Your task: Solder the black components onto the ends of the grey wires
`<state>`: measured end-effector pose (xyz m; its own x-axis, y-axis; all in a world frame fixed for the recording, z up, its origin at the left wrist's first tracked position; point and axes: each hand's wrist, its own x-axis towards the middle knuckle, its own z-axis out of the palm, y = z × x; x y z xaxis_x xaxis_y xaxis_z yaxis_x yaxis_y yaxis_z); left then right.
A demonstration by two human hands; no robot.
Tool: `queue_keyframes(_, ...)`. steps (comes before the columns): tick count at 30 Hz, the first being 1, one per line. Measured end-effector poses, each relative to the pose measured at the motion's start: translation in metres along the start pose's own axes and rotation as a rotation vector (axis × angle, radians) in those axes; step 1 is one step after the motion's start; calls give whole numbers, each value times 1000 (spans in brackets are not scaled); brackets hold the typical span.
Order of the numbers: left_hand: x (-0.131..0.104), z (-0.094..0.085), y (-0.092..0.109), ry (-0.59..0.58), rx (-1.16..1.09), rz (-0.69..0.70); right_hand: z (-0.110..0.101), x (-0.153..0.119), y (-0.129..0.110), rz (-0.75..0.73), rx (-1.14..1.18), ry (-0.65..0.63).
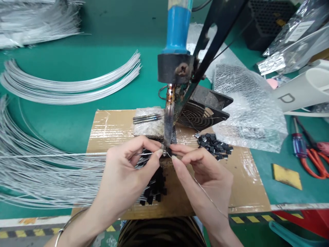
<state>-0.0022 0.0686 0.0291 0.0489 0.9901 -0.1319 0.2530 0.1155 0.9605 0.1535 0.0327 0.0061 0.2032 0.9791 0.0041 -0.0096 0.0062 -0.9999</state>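
A soldering iron with a blue handle (178,29) hangs tip down in a black clamp. Just under its tip, my left hand (131,168) pinches a thin grey wire (96,154) that runs off to the left. My right hand (203,175) pinches a thin solder wire (205,192), which trails down across the palm toward the wrist. A small black piece (168,151) sits between the fingertips of both hands; which fingers bear it is hard to tell. Below my left hand lie wires with black ends (156,185).
Cardboard (246,181) covers the bench under my hands. Loose black pieces (214,145) lie right of the iron, before a fan (200,111). Wire bundles (69,91) spread at left. Bubble wrap (246,106), a yellow sponge (287,176) and red-handled pliers (315,163) are at right.
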Motion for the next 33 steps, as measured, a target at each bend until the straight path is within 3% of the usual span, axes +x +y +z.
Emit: queue_keyframes(33,-2,-1,3,-4,21,-10,2,-1,-3,-36,-26,22)
